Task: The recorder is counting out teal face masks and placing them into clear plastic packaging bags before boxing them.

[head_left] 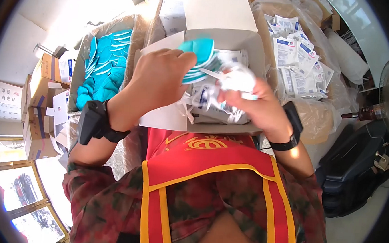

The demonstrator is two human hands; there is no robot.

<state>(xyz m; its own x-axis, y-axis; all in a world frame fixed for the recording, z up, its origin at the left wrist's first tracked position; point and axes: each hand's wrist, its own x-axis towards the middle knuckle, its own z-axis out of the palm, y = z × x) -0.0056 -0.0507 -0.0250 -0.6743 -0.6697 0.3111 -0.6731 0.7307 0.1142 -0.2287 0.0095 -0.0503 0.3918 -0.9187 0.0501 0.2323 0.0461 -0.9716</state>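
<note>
Masks (199, 50) in left grip (164, 73), above carton (240, 39)

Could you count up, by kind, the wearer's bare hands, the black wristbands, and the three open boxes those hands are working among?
Bare hands (left hand, right hand): 2
Black wristbands: 2
Box of teal masks: 1
White box beneath the hands: 1
Box of white packets: 1
Total: 7

Yellow emblem (207, 143) on red apron (178, 165); blue print (306, 50) on white packets (291, 56).
</note>
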